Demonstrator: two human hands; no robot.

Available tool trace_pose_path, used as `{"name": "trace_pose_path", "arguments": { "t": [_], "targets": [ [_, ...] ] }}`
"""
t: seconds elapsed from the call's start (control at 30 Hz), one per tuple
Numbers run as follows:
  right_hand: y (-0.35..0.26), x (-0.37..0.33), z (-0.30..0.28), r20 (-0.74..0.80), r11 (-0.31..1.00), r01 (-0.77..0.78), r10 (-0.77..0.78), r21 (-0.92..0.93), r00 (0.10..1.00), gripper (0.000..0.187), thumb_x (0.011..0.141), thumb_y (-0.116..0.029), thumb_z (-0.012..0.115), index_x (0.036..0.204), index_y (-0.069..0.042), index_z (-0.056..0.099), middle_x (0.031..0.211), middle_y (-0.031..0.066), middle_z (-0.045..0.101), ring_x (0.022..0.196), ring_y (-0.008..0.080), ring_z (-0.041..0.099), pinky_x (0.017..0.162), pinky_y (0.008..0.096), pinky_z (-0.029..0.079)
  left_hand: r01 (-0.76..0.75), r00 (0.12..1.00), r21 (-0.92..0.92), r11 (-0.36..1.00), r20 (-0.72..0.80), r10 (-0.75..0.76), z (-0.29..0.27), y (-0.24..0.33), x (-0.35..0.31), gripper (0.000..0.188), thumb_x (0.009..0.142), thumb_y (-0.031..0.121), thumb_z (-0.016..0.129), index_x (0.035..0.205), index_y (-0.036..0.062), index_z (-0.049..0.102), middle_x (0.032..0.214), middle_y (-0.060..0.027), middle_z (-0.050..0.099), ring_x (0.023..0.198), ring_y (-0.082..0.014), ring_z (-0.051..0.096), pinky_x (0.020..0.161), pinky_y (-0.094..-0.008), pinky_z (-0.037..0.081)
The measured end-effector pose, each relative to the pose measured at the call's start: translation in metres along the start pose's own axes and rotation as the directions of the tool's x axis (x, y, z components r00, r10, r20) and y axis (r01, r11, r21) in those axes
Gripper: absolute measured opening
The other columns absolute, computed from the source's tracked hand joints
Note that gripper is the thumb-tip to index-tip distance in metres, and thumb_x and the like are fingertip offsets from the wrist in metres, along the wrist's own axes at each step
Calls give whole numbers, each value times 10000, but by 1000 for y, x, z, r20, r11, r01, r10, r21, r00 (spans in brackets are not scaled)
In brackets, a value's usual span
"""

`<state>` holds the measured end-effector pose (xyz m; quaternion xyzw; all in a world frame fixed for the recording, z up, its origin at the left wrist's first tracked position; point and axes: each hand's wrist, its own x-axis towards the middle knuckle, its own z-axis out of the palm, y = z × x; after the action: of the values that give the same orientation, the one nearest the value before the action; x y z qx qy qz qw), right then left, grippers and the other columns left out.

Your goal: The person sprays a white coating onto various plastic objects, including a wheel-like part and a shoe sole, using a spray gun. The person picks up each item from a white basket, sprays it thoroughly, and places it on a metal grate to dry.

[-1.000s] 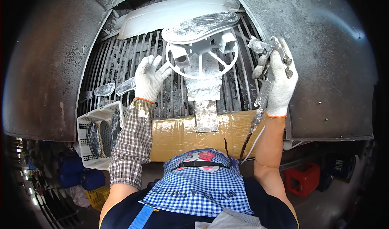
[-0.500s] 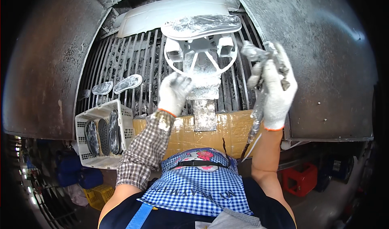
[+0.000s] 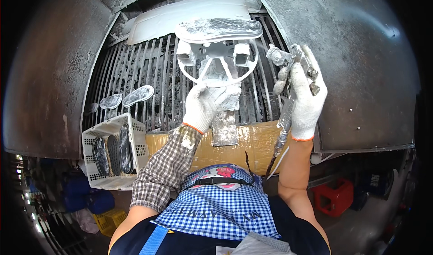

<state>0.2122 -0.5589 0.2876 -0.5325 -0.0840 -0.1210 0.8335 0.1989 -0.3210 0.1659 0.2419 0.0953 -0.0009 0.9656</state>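
Note:
In front of me a white-coated turntable wheel [image 3: 218,61] with spokes and two square sockets bears a sole-shaped piece [image 3: 218,30], its middle wrapped in clear film and its rim white. My left hand [image 3: 200,105], in a white knit glove with an orange cuff, is at the wheel's near rim. Its fingers reach rightward beneath the rim, apparently holding nothing; the crusted stand partly blends with them. On the right, my gloved right hand [image 3: 308,97] is closed around a spray gun [image 3: 282,59], its nozzle pointing left toward the wheel. A wrapped hose hangs below the gun.
Metal bars form a grate [image 3: 158,79] under the wheel, with film-covered soles [image 3: 138,96] lying at left. A white plastic basket [image 3: 112,124] holds several more. Metal panels [image 3: 352,74] wall both sides. Brown-taped board [image 3: 257,142] edges the front; a red stool [image 3: 333,197] stands lower right.
My left hand has moved right and its fingers have extended under the wheel's near rim. The right hand keeps the spray gun in nearly the same place. The view has shifted slightly.

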Motion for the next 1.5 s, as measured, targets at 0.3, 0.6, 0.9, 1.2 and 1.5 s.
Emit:
{"name": "trace_pose_path", "arguments": {
  "t": [0.3,0.6,0.9,1.2,1.5],
  "targets": [
    [-6,2,-28,-59,996,74,-77,-50,995,548,1062,-85,637,1556,62,450,922,80,695,704,87,624,603,240,537,-25,995,13,1000,-97,26,-22,15,7,280,938,189,650,1104,-36,654,1241,-323,681,1211,-476,661,1092,-620,526],
    [-13,-25,-33,10,1000,-21,21,17,1000,524,1074,-68,607,1556,66,450,969,97,691,776,91,627,636,252,542,-76,993,1,997,-92,76,-42,42,7,286,946,233,662,1074,-23,662,1257,-270,680,1209,-453,652,1087,-591,529],
    [-18,-37,-22,-62,999,-33,35,29,997,510,1069,-39,583,1556,58,467,1138,131,714,869,96,654,684,237,559,-67,990,65,996,-118,75,-54,31,3,185,965,201,628,996,23,668,1159,-242,725,1136,-424,698,1025,-580,570],
    [-14,-38,-21,-4,997,-1,1,-78,1000,510,1047,-24,602,1533,82,494,1297,165,707,908,112,685,744,267,583,73,995,109,991,-77,-64,-23,-11,-7,322,977,247,660,1205,21,626,1288,-255,669,1227,-439,647,1084,-559,523],
    [-1,-40,-18,94,998,-67,69,-23,993,552,1031,-48,655,1543,72,488,1087,110,734,825,85,662,733,238,563,29,999,61,998,-24,-27,-33,7,-4,530,981,224,639,1426,-38,519,1478,-307,541,1347,-441,575,1151,-589,482]
  ]
}}
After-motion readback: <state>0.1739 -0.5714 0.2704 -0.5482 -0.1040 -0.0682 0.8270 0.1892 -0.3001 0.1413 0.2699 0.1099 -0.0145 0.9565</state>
